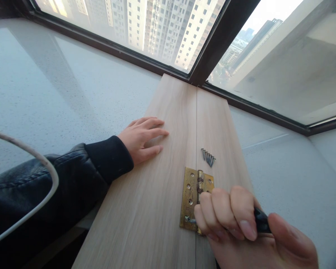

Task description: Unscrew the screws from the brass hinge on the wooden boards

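Note:
My left hand (142, 139) lies on the left wooden board (154, 194) with its fingers spread, holding nothing. A brass hinge (183, 194) spans the seam between this board and the right board (217, 123). My right hand (232, 216) is wrapped round a screwdriver (261, 220); its black handle end sticks out by the thumb. The short bit of shaft that shows points left at a screw (187, 218) in the hinge's lower left hole. My fingers cover the lower right part of the hinge. Several loose screws (208, 157) lie in a row on the right board, above the hinge.
The boards rest on a pale speckled sill (72, 93). Dark window frames (204, 48) bound the far side, with tall buildings outside. A white cable (49, 168) loops across the left, in front of my sleeve (72, 179).

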Motion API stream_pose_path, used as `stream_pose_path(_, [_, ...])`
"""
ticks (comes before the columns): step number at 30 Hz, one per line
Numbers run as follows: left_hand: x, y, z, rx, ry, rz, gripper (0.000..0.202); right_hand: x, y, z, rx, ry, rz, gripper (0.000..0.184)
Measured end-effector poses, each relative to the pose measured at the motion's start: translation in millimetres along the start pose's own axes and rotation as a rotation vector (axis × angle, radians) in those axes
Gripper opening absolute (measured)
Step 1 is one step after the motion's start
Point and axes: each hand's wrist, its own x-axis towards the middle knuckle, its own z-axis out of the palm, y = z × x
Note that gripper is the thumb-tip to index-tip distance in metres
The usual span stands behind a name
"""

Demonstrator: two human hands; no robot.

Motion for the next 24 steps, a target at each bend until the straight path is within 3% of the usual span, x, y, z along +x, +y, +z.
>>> stream_pose_path(3, [0, 0, 0.0, -0.003, -0.001, 0.001, 0.043, -3, 4, 0, -0.099, -0.034, -0.018, 0.048])
stream_pose_path(9, [0, 0, 0.0, -0.006, 0.003, 0.005, 0.043, -13, 9, -2, 0.024, 0.009, -0.057, 0.043])
stream_pose_path(13, [0, 0, -0.4, -0.004, -0.002, -0.001, 0.043, -15, 23, -6, 0.034, -0.009, -0.286, 0.035])
stream_pose_path(17, [0, 1, -0.7, 0.001, -0.006, -0.003, 0.043, -18, 38, -6, 0.088, 0.092, -0.441, 0.039])
stream_pose_path(20, [0, 1, -0.6, 0.003, -0.003, 0.001, 0.042, -18, 39, 1, 0.081, 0.18, -0.432, 0.043])
stream_pose_path(24, [0, 0, -0.3, 0.005, -0.002, 0.008, 0.043, -15, 30, 16, 0.084, 0.157, -0.372, 0.036])
